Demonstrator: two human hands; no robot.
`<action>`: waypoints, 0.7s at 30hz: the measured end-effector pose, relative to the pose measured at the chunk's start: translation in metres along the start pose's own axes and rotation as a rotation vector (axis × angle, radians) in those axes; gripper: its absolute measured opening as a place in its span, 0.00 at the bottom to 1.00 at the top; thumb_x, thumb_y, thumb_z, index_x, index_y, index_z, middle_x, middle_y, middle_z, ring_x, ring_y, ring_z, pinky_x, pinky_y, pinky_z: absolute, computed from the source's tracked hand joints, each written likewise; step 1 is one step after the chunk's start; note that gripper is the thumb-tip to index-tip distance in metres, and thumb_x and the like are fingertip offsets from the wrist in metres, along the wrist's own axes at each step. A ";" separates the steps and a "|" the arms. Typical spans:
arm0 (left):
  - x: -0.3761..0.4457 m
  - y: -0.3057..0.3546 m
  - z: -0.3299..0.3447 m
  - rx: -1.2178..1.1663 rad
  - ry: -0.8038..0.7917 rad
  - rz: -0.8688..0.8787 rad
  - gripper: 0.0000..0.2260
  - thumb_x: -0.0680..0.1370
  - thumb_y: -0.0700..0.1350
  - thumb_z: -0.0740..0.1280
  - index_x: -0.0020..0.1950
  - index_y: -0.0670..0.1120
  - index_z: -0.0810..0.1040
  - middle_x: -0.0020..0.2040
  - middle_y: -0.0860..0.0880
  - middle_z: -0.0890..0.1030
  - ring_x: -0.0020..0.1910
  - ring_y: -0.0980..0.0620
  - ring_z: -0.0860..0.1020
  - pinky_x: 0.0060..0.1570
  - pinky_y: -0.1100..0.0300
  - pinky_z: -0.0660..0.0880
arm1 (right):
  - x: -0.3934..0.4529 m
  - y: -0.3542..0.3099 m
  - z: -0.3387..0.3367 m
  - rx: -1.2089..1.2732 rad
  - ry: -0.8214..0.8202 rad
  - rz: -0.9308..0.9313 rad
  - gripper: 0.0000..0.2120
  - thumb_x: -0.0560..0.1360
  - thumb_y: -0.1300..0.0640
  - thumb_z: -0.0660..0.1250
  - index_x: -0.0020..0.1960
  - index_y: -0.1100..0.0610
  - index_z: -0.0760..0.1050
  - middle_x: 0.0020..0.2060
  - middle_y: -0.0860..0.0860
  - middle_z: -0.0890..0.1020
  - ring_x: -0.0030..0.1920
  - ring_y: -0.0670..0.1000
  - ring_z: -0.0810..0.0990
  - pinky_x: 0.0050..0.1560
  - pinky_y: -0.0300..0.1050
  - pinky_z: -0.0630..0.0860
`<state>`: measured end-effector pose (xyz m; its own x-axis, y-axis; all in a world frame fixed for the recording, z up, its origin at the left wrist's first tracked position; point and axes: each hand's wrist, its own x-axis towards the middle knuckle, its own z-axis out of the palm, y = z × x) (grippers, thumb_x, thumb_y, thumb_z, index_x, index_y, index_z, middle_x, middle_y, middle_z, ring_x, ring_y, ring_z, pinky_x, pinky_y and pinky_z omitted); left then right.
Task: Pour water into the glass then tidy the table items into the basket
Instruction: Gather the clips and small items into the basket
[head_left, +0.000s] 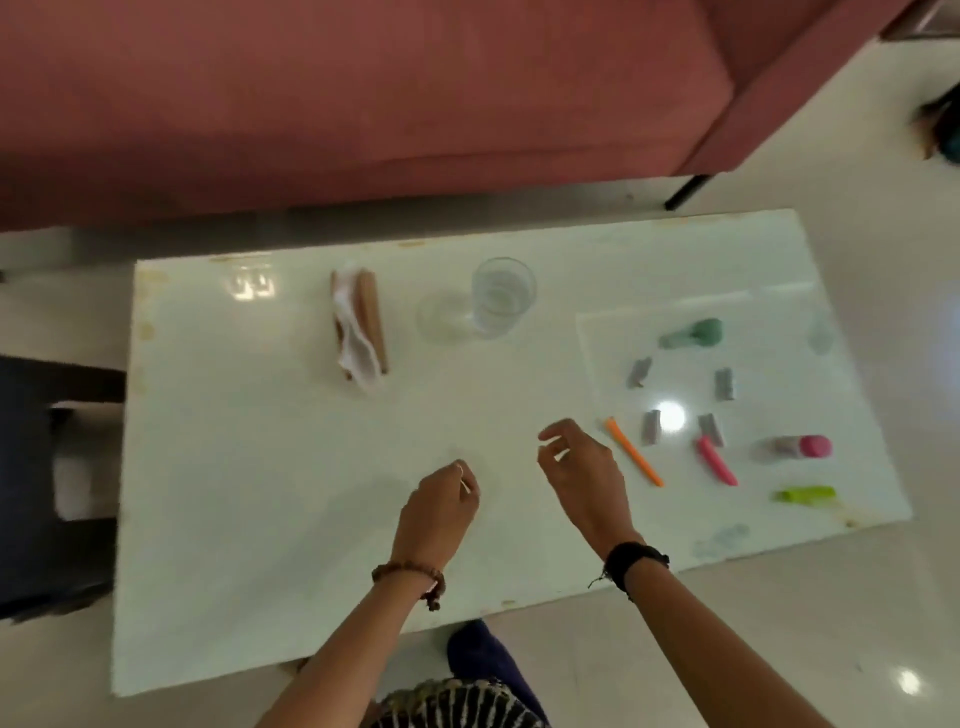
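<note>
While I look down from my head camera, no writing is readable on anything. On the table stands one glass with water in it. Right of the glass lie four grey clips, one orange pen, one pink pen, one green marker, one pink-capped tube and one teal piece. Left of the glass lies one wooden holder with white cloth. No basket shows. My left hand, nearer than the glass, has curled fingers; whether it pinches something I cannot tell. My right hand hovers loosely spread, empty.
</note>
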<state>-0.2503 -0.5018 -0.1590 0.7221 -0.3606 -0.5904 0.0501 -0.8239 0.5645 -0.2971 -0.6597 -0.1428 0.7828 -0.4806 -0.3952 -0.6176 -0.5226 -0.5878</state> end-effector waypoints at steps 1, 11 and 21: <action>0.004 0.007 0.020 0.060 -0.036 0.036 0.06 0.78 0.43 0.58 0.47 0.46 0.75 0.46 0.48 0.80 0.44 0.49 0.79 0.43 0.57 0.75 | 0.004 0.022 -0.009 -0.005 0.029 0.050 0.05 0.74 0.58 0.64 0.48 0.50 0.74 0.38 0.45 0.79 0.38 0.47 0.78 0.37 0.40 0.68; 0.069 0.065 0.137 0.762 -0.055 0.611 0.30 0.77 0.32 0.57 0.75 0.53 0.54 0.77 0.45 0.53 0.58 0.47 0.70 0.50 0.54 0.73 | 0.039 0.160 -0.037 -0.275 0.094 0.159 0.09 0.74 0.56 0.64 0.54 0.56 0.74 0.50 0.52 0.78 0.46 0.55 0.79 0.38 0.44 0.69; 0.075 0.061 0.138 0.927 -0.023 0.728 0.10 0.75 0.41 0.66 0.55 0.49 0.74 0.48 0.53 0.77 0.47 0.53 0.76 0.40 0.60 0.68 | 0.036 0.168 -0.025 -0.167 0.076 0.168 0.06 0.74 0.56 0.64 0.49 0.56 0.76 0.45 0.50 0.80 0.42 0.51 0.77 0.37 0.43 0.68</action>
<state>-0.2888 -0.6392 -0.2486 0.3607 -0.8769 -0.3176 -0.8959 -0.4204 0.1435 -0.3742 -0.7828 -0.2378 0.6639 -0.6191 -0.4196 -0.7477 -0.5369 -0.3908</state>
